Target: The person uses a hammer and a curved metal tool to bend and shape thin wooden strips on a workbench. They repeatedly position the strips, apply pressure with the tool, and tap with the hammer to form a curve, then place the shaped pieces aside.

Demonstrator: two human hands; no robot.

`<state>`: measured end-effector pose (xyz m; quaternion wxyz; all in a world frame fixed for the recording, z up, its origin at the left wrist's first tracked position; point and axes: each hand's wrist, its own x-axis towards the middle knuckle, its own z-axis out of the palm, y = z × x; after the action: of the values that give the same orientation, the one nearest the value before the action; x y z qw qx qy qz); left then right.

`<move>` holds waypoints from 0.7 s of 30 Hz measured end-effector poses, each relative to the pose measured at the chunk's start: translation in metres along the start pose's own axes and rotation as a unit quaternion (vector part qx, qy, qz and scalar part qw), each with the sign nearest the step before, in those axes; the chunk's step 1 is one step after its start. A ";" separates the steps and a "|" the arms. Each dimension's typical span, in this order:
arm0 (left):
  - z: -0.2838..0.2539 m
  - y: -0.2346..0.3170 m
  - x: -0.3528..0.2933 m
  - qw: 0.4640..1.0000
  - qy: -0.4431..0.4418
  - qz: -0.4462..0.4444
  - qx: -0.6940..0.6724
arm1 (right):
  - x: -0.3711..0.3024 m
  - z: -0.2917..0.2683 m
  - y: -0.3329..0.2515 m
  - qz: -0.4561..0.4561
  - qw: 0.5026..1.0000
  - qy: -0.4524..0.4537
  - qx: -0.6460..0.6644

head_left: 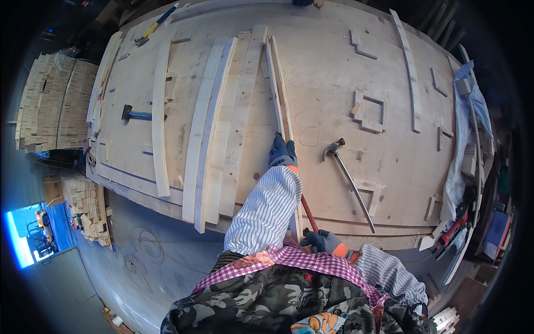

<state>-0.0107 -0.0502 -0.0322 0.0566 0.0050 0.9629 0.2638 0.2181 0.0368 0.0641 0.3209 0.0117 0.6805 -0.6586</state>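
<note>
My left hand (282,150), in a dark glove with an orange cuff, is closed over a long narrow wooden batten (276,89) that lies lengthwise in front of me. A darker groove or gap runs along the batten. My right hand (324,242), gloved alike, is low at the near edge, beside the batten's near end. Its fingers are curled, and what they hold is partly hidden. A thin red rod (309,215) reaches down to those fingers; its far end disappears behind my left sleeve. Right of the batten lies a claw hammer (350,181) with a metal shaft.
Several planks (214,117) lie left of the batten on the plywood worktable (322,61). A blue-handled hammer (136,114) and a yellow-handled tool (156,25) rest farther left. Small blocks are fixed around a square frame (369,111) at right. Stacked timber (55,103) stands beyond the left edge.
</note>
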 end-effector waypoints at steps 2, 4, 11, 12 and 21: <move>0.000 -0.005 -0.003 0.999 -0.005 0.014 0.041 | -0.003 -0.008 -0.008 0.008 0.997 -0.028 -0.077; 0.000 -0.005 -0.004 1.000 -0.015 -0.001 0.027 | -0.008 -0.022 -0.023 0.045 0.996 -0.038 -0.070; 0.004 0.005 -0.005 1.000 -0.016 -0.019 -0.007 | 0.005 -0.121 -0.078 0.325 0.932 -0.143 0.078; 0.004 0.006 -0.006 1.000 -0.012 -0.018 -0.007 | 0.012 -0.136 -0.082 0.383 0.915 -0.107 0.066; 0.005 0.004 -0.008 1.000 -0.010 -0.020 -0.014 | 0.078 -0.184 -0.137 0.155 0.768 -0.282 -0.554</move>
<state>-0.0027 -0.0445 -0.0332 0.0718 -0.0123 0.9584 0.2759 0.0182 0.1532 0.1369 0.5467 -0.2495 0.7951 -0.0821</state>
